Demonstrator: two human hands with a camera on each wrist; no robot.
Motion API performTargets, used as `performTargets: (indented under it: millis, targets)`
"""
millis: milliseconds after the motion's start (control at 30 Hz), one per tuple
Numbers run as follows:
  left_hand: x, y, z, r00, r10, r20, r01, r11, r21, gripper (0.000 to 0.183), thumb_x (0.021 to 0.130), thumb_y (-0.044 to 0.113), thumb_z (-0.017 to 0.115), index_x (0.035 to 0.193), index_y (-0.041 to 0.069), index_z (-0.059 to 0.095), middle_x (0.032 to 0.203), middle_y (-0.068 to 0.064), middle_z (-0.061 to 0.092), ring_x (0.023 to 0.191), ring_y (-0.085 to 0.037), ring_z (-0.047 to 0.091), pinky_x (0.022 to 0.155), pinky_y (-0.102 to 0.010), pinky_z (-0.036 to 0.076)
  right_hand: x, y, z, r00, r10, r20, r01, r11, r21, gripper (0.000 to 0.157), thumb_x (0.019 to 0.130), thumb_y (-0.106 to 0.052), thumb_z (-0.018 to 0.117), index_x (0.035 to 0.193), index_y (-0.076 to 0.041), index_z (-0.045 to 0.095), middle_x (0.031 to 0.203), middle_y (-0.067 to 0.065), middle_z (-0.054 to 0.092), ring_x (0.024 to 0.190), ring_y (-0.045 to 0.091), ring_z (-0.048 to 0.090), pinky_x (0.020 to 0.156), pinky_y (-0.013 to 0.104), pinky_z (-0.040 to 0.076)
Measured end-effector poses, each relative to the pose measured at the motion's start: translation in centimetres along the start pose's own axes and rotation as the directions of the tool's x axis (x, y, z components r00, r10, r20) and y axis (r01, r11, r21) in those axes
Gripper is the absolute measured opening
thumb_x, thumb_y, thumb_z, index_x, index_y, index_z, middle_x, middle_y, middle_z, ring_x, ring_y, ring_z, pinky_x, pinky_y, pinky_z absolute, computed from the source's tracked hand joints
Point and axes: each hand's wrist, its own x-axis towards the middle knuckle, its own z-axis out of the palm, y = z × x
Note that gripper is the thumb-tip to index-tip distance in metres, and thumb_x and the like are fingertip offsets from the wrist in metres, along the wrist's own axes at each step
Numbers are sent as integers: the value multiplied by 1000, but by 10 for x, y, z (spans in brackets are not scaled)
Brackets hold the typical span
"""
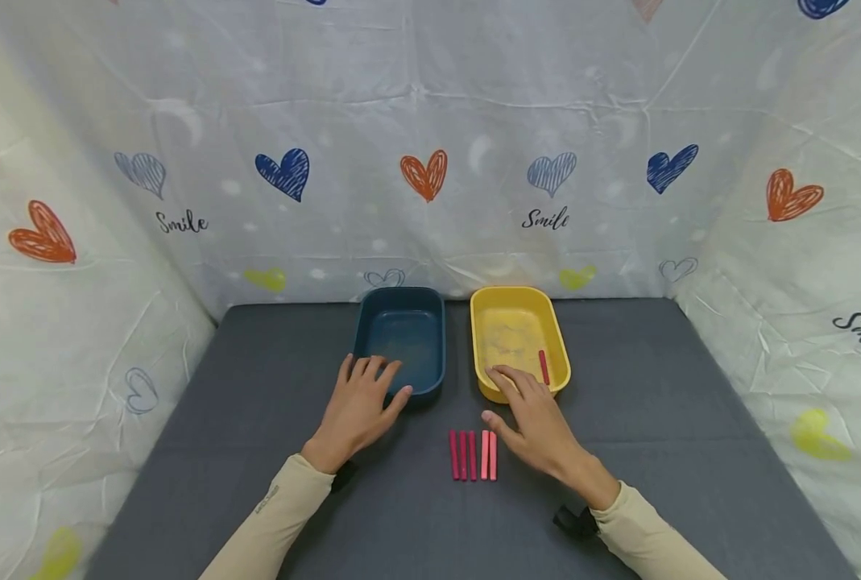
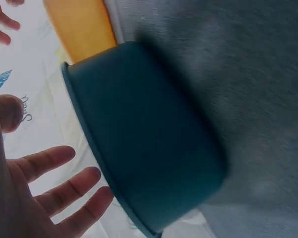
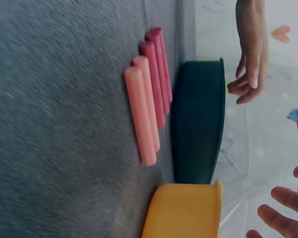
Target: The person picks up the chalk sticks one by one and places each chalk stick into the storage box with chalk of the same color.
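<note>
Left hand [image 1: 358,411] and right hand [image 1: 537,423], fingers apart, hold nothing; slim red and pink sticks [image 1: 473,456] lie aligned (probably for reach).

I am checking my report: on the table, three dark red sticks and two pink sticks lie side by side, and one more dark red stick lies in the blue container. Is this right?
The last colour is wrong: the head view shows the extra stick in the yellow container. The three dark red sticks and two pink sticks lie side by side on the table.
</note>
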Motion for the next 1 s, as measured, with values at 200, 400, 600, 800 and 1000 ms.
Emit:
performTargets:
  millis: [200,400,600,800,1000]
  targets:
    - [-8,-11,5,1000,-1,21,1,1000,3,51,100,52,47,135,17,58,133,-12,58,127,-34,49,117,-63,22,-11,-6,3,999,4,53,-7,999,49,58,96,-44,59,146,-17,46,143,4,50,131,23,49,107,52,41]
    - [-12,-20,13,999,10,31,-10,1000,-17,48,100,50,47,131,16,61,134,-13,58,124,-34,51,117,-63,21,-22,-6,8,990,61,131,-73,993,88,59,93,-41,65,145,-20,47,140,4,53,130,24,51,103,54,43]
    - [-14,-23,17,999,23,32,-22,999,-29,45,101,46,49,133,17,61,132,-11,58,125,-35,51,116,-65,22,-33,-3,11,969,136,208,-159,982,99,72,84,-45,73,146,-19,47,139,5,52,128,25,49,100,56,41]
    - [-14,-27,22,999,16,50,-13,998,-53,43,101,46,48,126,14,63,124,-12,59,123,-35,51,116,-64,23,-41,3,13,940,204,272,-234,969,84,82,78,-48,78,146,-17,46,138,5,51,125,27,49,96,57,41]
    - [-12,-30,24,998,31,58,-28,998,-55,42,102,44,48,117,9,65,121,-15,60,123,-35,51,118,-61,23,-45,6,15,913,248,323,-286,956,73,85,74,-50,82,144,-17,49,136,3,52,123,26,50,96,61,40]
